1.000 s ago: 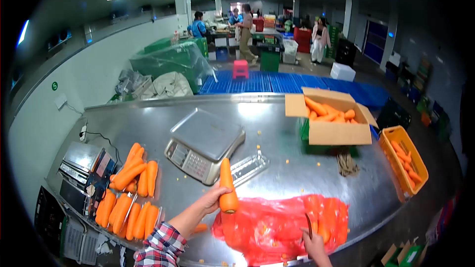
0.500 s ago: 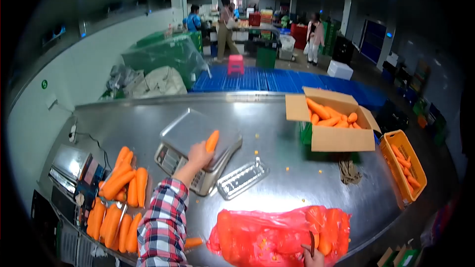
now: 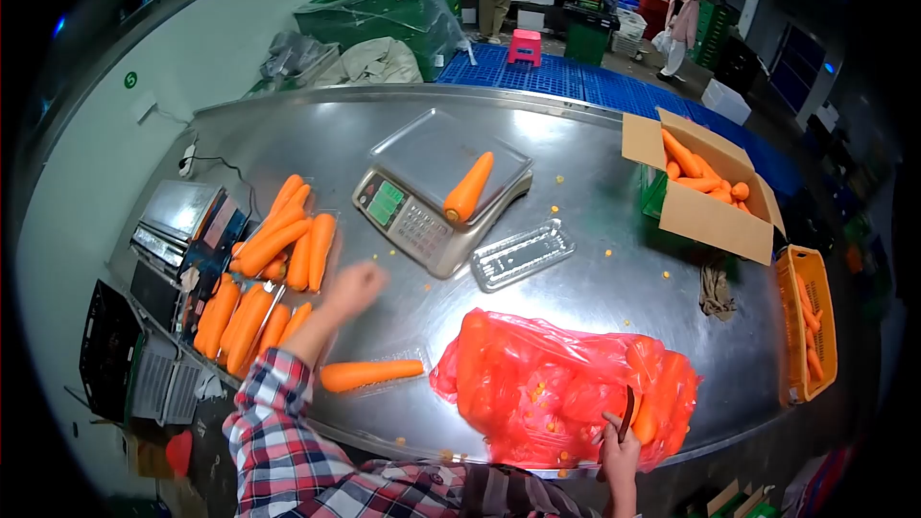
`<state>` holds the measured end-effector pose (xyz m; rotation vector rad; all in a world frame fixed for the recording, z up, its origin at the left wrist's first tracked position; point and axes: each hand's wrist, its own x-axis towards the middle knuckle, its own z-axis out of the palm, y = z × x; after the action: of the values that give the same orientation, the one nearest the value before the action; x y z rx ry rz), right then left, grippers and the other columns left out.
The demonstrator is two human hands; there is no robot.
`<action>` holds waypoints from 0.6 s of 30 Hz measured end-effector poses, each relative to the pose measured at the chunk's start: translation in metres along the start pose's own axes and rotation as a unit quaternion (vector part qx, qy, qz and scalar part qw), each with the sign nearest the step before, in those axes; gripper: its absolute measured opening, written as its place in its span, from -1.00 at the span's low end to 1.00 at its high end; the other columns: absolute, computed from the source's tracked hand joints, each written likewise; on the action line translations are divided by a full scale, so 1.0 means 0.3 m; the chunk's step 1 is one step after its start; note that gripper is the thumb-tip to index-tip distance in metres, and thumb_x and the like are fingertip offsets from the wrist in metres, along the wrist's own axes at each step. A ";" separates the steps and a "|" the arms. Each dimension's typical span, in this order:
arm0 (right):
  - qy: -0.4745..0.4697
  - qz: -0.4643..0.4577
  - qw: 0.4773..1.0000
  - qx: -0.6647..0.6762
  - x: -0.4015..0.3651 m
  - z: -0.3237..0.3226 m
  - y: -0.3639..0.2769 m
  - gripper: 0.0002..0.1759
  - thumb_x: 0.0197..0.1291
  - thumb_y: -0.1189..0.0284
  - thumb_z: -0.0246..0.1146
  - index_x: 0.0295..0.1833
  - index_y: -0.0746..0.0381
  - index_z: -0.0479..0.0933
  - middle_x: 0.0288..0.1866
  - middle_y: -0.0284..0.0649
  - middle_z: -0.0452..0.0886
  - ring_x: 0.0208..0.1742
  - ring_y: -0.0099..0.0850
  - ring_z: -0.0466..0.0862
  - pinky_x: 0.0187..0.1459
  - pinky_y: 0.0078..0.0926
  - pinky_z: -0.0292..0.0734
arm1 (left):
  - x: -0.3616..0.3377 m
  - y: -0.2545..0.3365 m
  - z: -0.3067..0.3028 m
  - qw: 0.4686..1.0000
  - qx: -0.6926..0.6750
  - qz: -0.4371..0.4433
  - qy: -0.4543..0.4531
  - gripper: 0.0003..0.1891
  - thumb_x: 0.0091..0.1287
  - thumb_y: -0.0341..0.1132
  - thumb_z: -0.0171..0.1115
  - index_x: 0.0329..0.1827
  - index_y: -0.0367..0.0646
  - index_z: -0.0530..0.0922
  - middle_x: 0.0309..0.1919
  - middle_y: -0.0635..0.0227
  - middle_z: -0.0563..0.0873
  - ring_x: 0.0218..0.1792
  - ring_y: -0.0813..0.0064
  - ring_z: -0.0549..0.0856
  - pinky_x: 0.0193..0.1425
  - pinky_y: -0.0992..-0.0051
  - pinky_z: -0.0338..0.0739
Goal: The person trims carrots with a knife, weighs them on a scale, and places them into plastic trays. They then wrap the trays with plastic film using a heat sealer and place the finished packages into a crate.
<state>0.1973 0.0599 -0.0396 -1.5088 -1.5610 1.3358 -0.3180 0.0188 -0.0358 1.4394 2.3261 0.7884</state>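
Note:
My left hand (image 3: 355, 290) hovers over the steel table, between the scale and the packed carrots, its fingers smeared by motion. One carrot (image 3: 469, 188) lies alone on the plate of the digital scale (image 3: 422, 225). Below my left hand, another carrot (image 3: 372, 374) rests in a clear plastic tray. My right hand (image 3: 620, 451) is closed around a slim, dark brown, slightly curved tool (image 3: 627, 412) whose kind I cannot make out. It is at the right end of a red plastic bag (image 3: 547, 388) with carrots in it.
Trays of carrots (image 3: 278, 254) sit at the left by a machine (image 3: 187, 216). A clear tray (image 3: 523, 254) lies beside the scale. A cardboard box (image 3: 720, 221) and an orange crate (image 3: 794, 326) hold carrots at the right, near a crumpled cloth (image 3: 716, 291). People stand farther back.
My left hand has let go of the carrot on the scale and moved back toward the lower left. The view has tilted down. My right hand still grips the dark tool.

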 end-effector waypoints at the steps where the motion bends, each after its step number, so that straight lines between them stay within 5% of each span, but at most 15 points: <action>1: -0.008 0.001 1.000 -0.005 -0.001 0.002 0.008 -0.74 0.32 0.52 0.01 0.04 0.38 0.50 -0.56 -0.33 0.54 -0.66 -0.70 0.34 -0.58 -0.71 0.24 | -0.099 -0.006 0.017 0.991 -0.031 -0.038 -0.124 -0.66 0.23 -0.05 0.19 -0.19 -0.18 0.60 -0.29 0.12 0.68 -0.24 0.16 0.66 -0.17 0.31 0.51; 3: -0.022 -0.002 1.000 -0.013 -0.002 0.013 0.019 -0.73 0.34 0.50 0.00 0.05 0.37 0.49 -0.55 -0.34 0.53 -0.69 -0.71 0.32 -0.61 -0.73 0.20 | -0.292 0.023 0.037 0.965 0.035 0.003 -0.261 -0.53 0.18 -0.01 0.27 0.08 -0.05 0.54 -0.07 0.14 0.63 -0.05 0.14 0.60 0.00 0.25 0.45; 5: -0.033 -0.011 0.999 -0.018 0.001 0.021 0.019 -0.73 0.35 0.49 0.00 0.06 0.36 0.48 -0.55 -0.33 0.53 -0.70 -0.71 0.31 -0.63 -0.73 0.19 | -0.431 0.006 0.077 0.948 0.201 0.081 -0.235 -0.37 0.11 -0.05 0.33 0.28 0.07 0.40 0.06 0.17 0.54 0.09 0.16 0.49 0.10 0.16 0.33; 12: -0.056 0.017 0.998 0.030 -0.007 0.041 -0.030 -0.72 0.36 0.47 -0.01 0.08 0.37 0.46 -0.54 -0.31 0.55 -0.74 -0.71 0.30 -0.68 -0.74 0.17 | -0.588 0.004 0.209 0.952 0.267 0.127 -0.080 -0.40 0.16 -0.24 0.24 0.33 0.18 0.36 -0.09 0.25 0.56 -0.06 0.26 0.50 -0.06 0.23 0.25; 18: -0.053 0.036 0.997 0.045 -0.014 0.062 -0.040 -0.72 0.34 0.49 0.02 0.07 0.38 0.48 -0.54 -0.32 0.56 -0.69 -0.72 0.32 -0.63 -0.73 0.19 | -0.562 0.081 0.187 0.945 0.235 0.109 -0.199 -0.41 0.20 -0.09 0.24 0.34 0.20 0.34 -0.07 0.21 0.58 -0.04 0.23 0.53 -0.01 0.23 0.32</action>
<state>0.1766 0.0530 -0.0338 -1.4729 -1.5023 1.5286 -0.1945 -0.1059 -0.0730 1.8645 2.1358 -0.0435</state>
